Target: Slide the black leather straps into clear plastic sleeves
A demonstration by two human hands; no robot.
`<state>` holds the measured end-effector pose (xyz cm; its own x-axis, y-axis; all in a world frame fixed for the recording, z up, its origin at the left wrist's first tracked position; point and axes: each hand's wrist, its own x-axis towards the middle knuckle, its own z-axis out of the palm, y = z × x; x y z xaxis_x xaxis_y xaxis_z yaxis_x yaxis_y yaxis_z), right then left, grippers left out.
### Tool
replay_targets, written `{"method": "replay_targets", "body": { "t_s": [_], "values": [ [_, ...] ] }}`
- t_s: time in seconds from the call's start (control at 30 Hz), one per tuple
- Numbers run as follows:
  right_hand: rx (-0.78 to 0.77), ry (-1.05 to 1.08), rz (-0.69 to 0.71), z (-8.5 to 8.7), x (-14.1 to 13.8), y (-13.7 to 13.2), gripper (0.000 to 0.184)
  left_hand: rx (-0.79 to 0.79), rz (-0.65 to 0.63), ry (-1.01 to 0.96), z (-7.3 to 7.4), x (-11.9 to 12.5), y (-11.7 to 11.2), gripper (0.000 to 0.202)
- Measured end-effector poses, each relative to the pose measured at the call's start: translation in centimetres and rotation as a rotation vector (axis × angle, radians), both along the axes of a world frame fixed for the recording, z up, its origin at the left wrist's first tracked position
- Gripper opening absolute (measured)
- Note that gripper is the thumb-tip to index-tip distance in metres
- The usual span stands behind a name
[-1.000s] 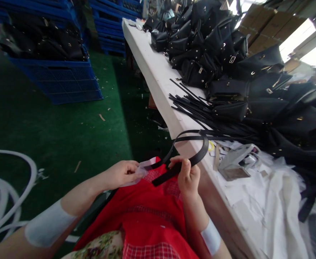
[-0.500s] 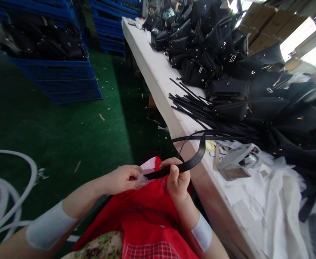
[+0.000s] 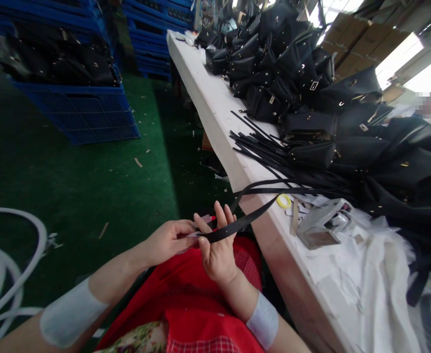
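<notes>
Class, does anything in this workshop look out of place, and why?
Yes: scraps lie scattered on the floor beside the table, which looks untidy, as if dropped. The strap shows no clear damage.

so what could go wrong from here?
1. Slip: the right hand has its fingers spread behind the black strap, so that side may slide.
2. Snag: the strap's slack crosses the edge of the white table near other loose straps and could catch on them.
3. Knock-off: the yellow ring sits near that edge, beside the strap; a tug might sweep it off.
</notes>
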<state>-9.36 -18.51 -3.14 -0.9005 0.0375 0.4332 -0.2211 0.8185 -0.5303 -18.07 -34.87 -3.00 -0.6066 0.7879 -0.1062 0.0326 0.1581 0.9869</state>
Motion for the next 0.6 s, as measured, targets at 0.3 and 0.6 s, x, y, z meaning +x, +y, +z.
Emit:
{"method": "replay_targets", "body": {
  "t_s": [0.3, 0.6],
  "values": [
    [-0.976, -0.187, -0.148, -1.7, -1.5, 2.1, 0.047, -0.072, 0.151, 0.054, 0.5, -0.7, -0.7, 0.029],
    [-1.344, -0.432, 0.011, -1.2, -2.4, 0.5, 0.033, -0.294, 0.131, 0.014, 0.5, 0.4, -0.3, 0.049]
  ]
}}
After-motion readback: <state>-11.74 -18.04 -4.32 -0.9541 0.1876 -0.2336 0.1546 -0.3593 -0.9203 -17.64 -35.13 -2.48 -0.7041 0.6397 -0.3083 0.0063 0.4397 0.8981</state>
